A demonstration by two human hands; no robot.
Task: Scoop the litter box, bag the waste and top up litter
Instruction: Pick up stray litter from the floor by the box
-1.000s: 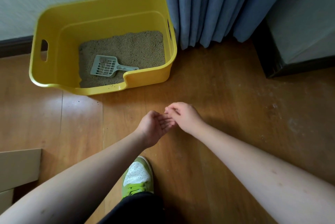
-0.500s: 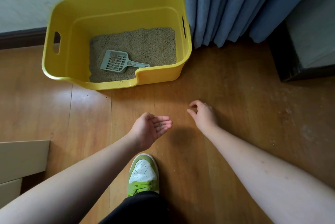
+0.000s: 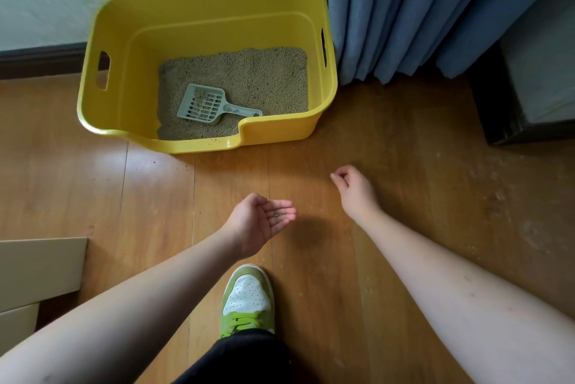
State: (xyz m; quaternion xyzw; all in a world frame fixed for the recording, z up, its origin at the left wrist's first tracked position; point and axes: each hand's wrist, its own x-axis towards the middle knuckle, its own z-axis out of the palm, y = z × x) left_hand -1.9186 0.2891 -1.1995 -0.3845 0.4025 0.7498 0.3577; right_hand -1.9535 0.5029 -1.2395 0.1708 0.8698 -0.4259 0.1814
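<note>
Left hand [image 3: 261, 222] cupped palm-up w/ few litter grains [image 3: 276, 215], right hand [image 3: 354, 187] pinched shut over floor [image 3: 404, 166], nothing visible in its grip; scoop [image 3: 205, 105] on litter in yellow box [image 3: 124, 35] by the wall.

Yellow litter box [image 3: 130, 51], grey scoop [image 3: 203, 103], blue curtain [image 3: 404, 10], green-white shoe [image 3: 247, 299].

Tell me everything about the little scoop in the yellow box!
The scoop looks like pale grey-green plastic. It has a wide, flat pan with rows of slots and a short, narrow handle with a hole near its end. It lies flat on the litter near the front of the box, pan to the left, handle pointing right toward the front wall. A few grains sit in the pan. No hand touches it.
</note>
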